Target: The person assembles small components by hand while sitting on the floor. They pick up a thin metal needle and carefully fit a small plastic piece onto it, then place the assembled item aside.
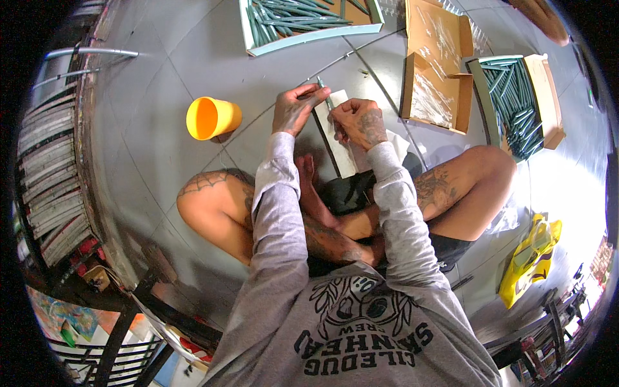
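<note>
A slim dark green pen [320, 82] is pinched in the fingers of my left hand [293, 111]. Its lower end reaches toward my right hand [362, 124], whose fingers are closed close to that end; whatever they grip is hidden. Beneath both hands, a long narrow white box or board [333, 149] lies over my crossed legs, with a dark side edge. A white sheet or cloth [394, 146] shows beside my right wrist.
A yellow cup [213, 119] lies tipped at left. Trays of green pens stand ahead [316, 32] and at right [478, 97]. Between them, an open cardboard box [407, 77] holds small clear pieces. A yellow bag [516, 274] lies at lower right; a slatted rack [51, 174] stands left.
</note>
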Demonstrator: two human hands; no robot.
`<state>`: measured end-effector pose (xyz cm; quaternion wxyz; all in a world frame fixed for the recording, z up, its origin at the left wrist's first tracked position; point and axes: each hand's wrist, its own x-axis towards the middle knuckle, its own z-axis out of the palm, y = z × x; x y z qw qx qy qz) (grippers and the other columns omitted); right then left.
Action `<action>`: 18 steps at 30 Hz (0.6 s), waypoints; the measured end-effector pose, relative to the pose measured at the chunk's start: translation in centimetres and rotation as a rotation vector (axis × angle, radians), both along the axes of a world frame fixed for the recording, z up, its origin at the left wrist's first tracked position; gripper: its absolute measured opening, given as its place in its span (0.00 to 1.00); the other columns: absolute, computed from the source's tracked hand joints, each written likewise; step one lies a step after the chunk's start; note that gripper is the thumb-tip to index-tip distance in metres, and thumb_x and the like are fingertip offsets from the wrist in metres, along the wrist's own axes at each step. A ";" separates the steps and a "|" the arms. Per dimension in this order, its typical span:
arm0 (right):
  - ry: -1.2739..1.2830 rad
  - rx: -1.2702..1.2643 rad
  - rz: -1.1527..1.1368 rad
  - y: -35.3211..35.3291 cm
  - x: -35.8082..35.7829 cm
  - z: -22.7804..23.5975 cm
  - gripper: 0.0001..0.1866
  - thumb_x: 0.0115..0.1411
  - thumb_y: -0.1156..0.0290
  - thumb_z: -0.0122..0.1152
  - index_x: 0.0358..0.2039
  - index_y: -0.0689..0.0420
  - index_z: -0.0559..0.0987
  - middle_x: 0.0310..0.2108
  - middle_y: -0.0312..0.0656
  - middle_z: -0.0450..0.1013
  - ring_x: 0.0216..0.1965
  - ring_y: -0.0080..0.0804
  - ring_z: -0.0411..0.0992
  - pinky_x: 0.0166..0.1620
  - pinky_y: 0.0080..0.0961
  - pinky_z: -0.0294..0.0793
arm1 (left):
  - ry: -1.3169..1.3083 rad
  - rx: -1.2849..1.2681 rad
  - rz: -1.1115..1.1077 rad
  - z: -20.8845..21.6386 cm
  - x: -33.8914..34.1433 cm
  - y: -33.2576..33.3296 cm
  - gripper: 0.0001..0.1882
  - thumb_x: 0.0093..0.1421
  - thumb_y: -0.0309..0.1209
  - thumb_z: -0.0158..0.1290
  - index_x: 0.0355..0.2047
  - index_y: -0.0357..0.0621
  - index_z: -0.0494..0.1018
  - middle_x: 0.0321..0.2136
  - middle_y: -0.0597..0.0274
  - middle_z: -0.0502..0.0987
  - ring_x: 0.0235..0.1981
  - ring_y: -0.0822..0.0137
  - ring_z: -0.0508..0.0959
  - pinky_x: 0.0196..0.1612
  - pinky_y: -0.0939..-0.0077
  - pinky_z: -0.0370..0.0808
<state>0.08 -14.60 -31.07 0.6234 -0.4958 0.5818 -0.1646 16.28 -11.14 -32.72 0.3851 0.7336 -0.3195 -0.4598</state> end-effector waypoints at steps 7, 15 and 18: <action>0.169 -0.291 0.205 -0.2 -0.5 -0.9 0.16 0.56 0.62 0.64 0.28 0.65 0.81 0.19 0.42 0.77 0.20 0.24 0.75 0.26 0.25 0.75 | -0.048 0.031 -0.024 0.3 -0.1 0.2 0.39 0.45 0.59 0.66 0.47 0.38 0.79 0.42 0.53 0.82 0.45 0.63 0.80 0.52 0.71 0.73; 0.154 -0.309 0.279 -0.3 -1.1 -2.0 0.16 0.54 0.62 0.62 0.32 0.65 0.83 0.28 0.54 0.80 0.32 0.47 0.80 0.43 0.38 0.77 | -0.065 0.047 -0.059 -0.2 0.2 0.4 0.42 0.45 0.64 0.63 0.48 0.39 0.79 0.45 0.50 0.81 0.50 0.60 0.79 0.55 0.66 0.71; 0.124 -0.303 0.280 -0.2 -1.3 -2.2 0.15 0.54 0.63 0.63 0.31 0.65 0.83 0.28 0.53 0.80 0.32 0.46 0.80 0.43 0.37 0.77 | -0.060 -0.009 0.016 -0.5 -0.1 0.4 0.34 0.43 0.60 0.66 0.41 0.45 0.83 0.34 0.60 0.84 0.37 0.66 0.82 0.46 0.73 0.76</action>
